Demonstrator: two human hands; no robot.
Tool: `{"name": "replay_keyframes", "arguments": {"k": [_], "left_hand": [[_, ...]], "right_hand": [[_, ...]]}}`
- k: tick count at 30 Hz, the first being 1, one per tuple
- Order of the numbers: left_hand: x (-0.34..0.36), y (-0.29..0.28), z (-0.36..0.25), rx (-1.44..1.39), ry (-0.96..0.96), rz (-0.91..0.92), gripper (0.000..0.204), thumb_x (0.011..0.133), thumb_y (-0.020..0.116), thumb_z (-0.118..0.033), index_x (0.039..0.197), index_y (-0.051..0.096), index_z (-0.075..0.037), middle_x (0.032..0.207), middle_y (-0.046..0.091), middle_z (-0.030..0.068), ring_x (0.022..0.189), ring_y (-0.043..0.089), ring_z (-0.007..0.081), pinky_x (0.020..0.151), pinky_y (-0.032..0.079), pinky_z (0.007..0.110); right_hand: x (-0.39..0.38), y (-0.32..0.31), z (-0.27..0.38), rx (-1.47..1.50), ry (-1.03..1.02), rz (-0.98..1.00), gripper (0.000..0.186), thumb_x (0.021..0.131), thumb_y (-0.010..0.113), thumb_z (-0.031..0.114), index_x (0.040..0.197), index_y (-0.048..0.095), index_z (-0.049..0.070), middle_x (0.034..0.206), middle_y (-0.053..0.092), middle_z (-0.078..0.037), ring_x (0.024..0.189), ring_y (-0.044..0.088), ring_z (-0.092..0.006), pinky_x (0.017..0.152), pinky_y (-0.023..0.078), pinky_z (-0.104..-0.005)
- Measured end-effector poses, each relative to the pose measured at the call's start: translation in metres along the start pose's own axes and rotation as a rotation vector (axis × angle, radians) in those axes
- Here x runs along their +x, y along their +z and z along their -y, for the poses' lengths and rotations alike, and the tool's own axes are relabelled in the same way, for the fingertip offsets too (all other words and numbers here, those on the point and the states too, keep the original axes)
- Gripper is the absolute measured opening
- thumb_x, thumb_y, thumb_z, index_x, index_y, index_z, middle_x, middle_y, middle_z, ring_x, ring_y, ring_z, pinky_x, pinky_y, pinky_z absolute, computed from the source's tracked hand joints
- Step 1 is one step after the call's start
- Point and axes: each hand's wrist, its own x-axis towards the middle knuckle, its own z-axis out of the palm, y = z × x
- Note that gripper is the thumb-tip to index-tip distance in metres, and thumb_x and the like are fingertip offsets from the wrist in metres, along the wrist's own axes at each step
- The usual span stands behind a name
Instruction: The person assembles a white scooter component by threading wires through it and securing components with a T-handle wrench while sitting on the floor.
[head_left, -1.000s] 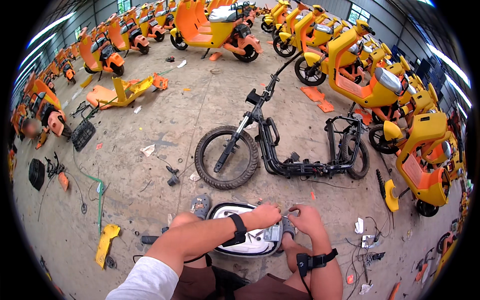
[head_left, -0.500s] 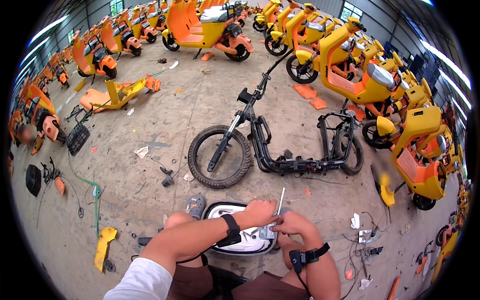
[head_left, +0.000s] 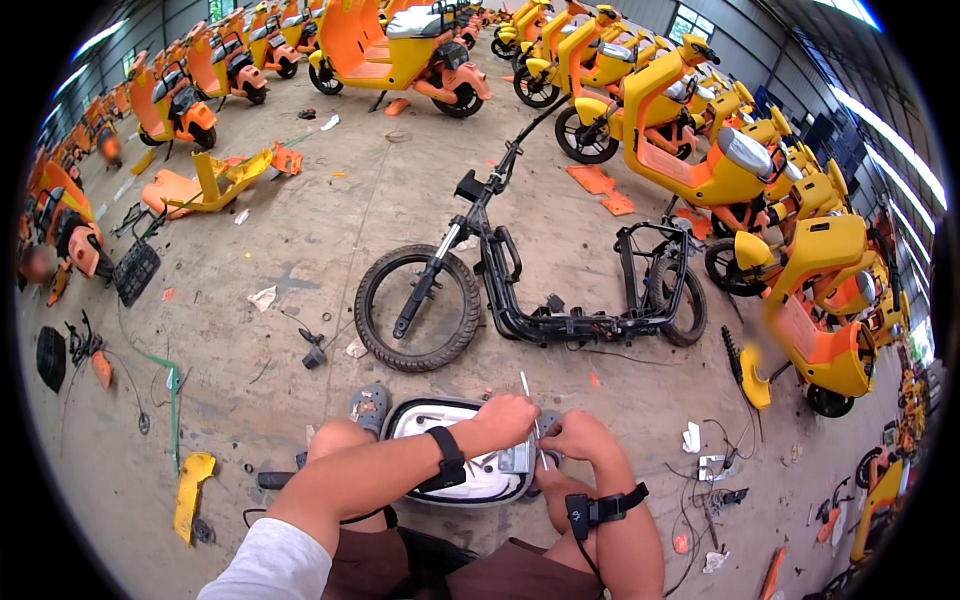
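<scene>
Between my knees lies an oval white shell (head_left: 408, 424) with a black rim, its hollow side up and ribs inside. A small grey plate (head_left: 514, 460) sits in its right end. My left hand (head_left: 506, 420) reaches over the shell, closed around a thin pale rod (head_left: 525, 383) whose top sticks up past the fingers. The rod's lower part shows between my hands. My right hand (head_left: 582, 438) is bent in from the right, its fingertips pinched together beside the rod; what they hold, if anything, is hidden.
A bare black scooter frame (head_left: 580, 328) with its front wheel (head_left: 418, 308) stands just beyond. Rows of yellow-orange scooters (head_left: 690, 160) fill the back and right. Cables (head_left: 715, 500), a yellow panel (head_left: 192, 497) and a green strap (head_left: 175, 400) lie on the floor.
My head view has shifted slightly, moving the scene left in the picture. The rod has swung from leaning right to leaning left. My right hand has moved up off the grey plate.
</scene>
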Motion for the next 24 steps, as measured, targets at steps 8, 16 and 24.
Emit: {"name": "replay_keyframes", "arguments": {"k": [8, 16, 24], "left_hand": [[-0.005, 0.007, -0.003, -0.076, 0.063, -0.086, 0.029, 0.085, 0.062, -0.015, 0.113, 0.066, -0.008, 0.093, 0.069, 0.0137, 0.092, 0.067, 0.0337, 0.085, 0.049, 0.055], [-0.006, 0.005, 0.006, 0.163, 0.288, -0.296, 0.024, 0.083, 0.063, -0.01, 0.106, 0.067, -0.009, 0.094, 0.068, 0.0142, 0.09, 0.068, 0.0316, 0.079, 0.045, 0.046], [-0.006, 0.011, 0.007, -0.136, 0.119, -0.022, 0.039, 0.083, 0.062, -0.009, 0.121, 0.054, -0.006, 0.09, 0.067, 0.0202, 0.086, 0.067, 0.0395, 0.074, 0.054, 0.049]], "right_hand": [[-0.006, -0.002, -0.008, 0.258, 0.019, -0.299, 0.035, 0.072, 0.074, 0.031, 0.098, 0.078, 0.009, 0.084, 0.072, -0.017, 0.077, 0.07, -0.0324, 0.074, 0.055, -0.0388], [0.001, 0.001, -0.014, 0.043, -0.058, 0.018, 0.031, 0.073, 0.073, 0.027, 0.097, 0.078, 0.009, 0.088, 0.073, -0.017, 0.078, 0.07, -0.0313, 0.075, 0.055, -0.0384], [-0.003, 0.0, -0.001, 0.27, -0.008, -0.128, 0.032, 0.075, 0.072, 0.026, 0.101, 0.076, 0.008, 0.088, 0.072, -0.018, 0.08, 0.069, -0.0322, 0.076, 0.054, -0.0407]]}}
